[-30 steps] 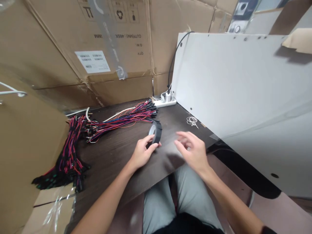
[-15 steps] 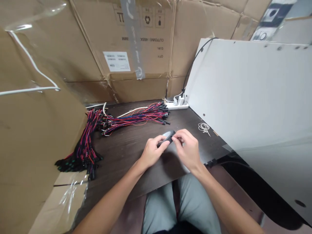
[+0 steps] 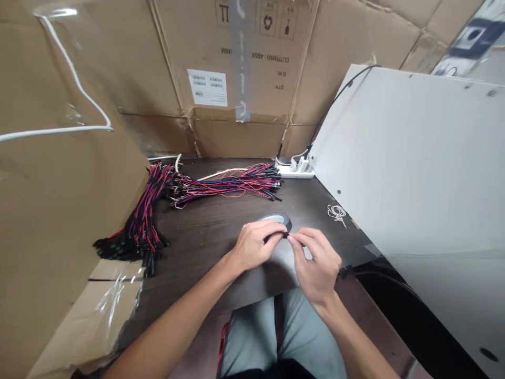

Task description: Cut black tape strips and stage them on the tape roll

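A roll of black tape (image 3: 289, 222) with a pale grey core sits at my left hand (image 3: 256, 245), whose fingers are closed round its near side. From the roll a short dark strip of tape (image 3: 285, 235) runs to the right. My right hand (image 3: 315, 260) pinches the end of that strip between thumb and forefinger. Both hands are close together above the dark tabletop (image 3: 205, 237), fingertips nearly meeting. The left hand covers part of the roll.
Bundles of red, blue and black wires (image 3: 232, 184) lie at the back, with another wire bundle (image 3: 145, 216) at left. A white power strip (image 3: 295, 172) and a coiled white cord (image 3: 336, 212) are to the right. Cardboard (image 3: 158, 126) and a white panel (image 3: 406, 158) wall the table.
The view has shifted slightly. The roll has turned in my left hand so more of its face shows. My right hand has moved a little right and down, with a short strip now between the hands.
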### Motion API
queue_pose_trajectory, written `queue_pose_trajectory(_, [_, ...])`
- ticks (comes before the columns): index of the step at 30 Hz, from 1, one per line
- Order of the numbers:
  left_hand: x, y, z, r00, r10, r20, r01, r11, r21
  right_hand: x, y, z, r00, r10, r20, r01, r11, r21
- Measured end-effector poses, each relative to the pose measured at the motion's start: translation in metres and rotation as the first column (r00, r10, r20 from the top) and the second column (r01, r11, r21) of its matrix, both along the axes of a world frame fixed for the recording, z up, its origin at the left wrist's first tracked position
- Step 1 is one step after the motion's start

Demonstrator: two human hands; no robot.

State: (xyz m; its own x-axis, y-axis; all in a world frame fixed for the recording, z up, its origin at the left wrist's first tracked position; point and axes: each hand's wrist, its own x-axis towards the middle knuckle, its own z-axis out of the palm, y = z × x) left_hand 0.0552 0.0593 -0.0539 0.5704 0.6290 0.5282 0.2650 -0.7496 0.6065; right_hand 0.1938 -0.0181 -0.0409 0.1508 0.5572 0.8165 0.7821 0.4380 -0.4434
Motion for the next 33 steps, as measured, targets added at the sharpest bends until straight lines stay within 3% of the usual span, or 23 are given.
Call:
queue_pose_trajectory(3, [0.0,0.0,-0.003,1.0,0.008,-0.029,-0.006,0.999,0.045,0.012,-0.005,0.008,0.999,-0.042,-0.03,0.042,0.999,-0.02])
queue_pose_trajectory(5, [0.001,0.0,-0.004,0.999,0.023,-0.041,-0.02,0.998,0.061,0.02,-0.008,0.013,0.999,0.012,-0.049,-0.018,0.99,-0.137])
queue_pose_trajectory(8, [0.004,-0.002,-0.004,0.998,0.052,-0.029,-0.05,0.997,0.062,0.024,-0.007,0.015,0.985,0.167,0.034,-0.142,0.913,-0.382])
queue_pose_trajectory(12, [0.007,-0.005,-0.005,0.997,0.046,-0.057,-0.042,0.997,0.072,0.017,0.002,0.011,0.98,0.14,0.144,-0.037,0.831,-0.555])
queue_pose_trajectory(18, [0.007,-0.009,-0.004,0.988,0.071,-0.136,-0.069,0.997,0.02,0.018,0.011,0.01,0.976,0.108,0.191,0.05,0.739,-0.672])
queue_pose_trajectory(23, [0.006,-0.011,0.002,0.964,0.149,-0.219,-0.18,0.975,-0.132,0.029,0.015,0.014,0.97,0.238,0.044,-0.131,0.672,-0.729])
queue_pose_trajectory(28, [0.006,-0.011,0.009,0.958,0.122,-0.26,-0.177,0.963,-0.203,0.039,0.021,0.014,0.945,0.309,0.108,-0.169,0.742,-0.649])
queue_pose_trajectory(33, [0.008,-0.01,0.009,0.965,0.105,-0.241,-0.165,0.956,-0.243,0.038,0.018,0.014,0.889,0.329,0.319,-0.127,0.845,-0.519])
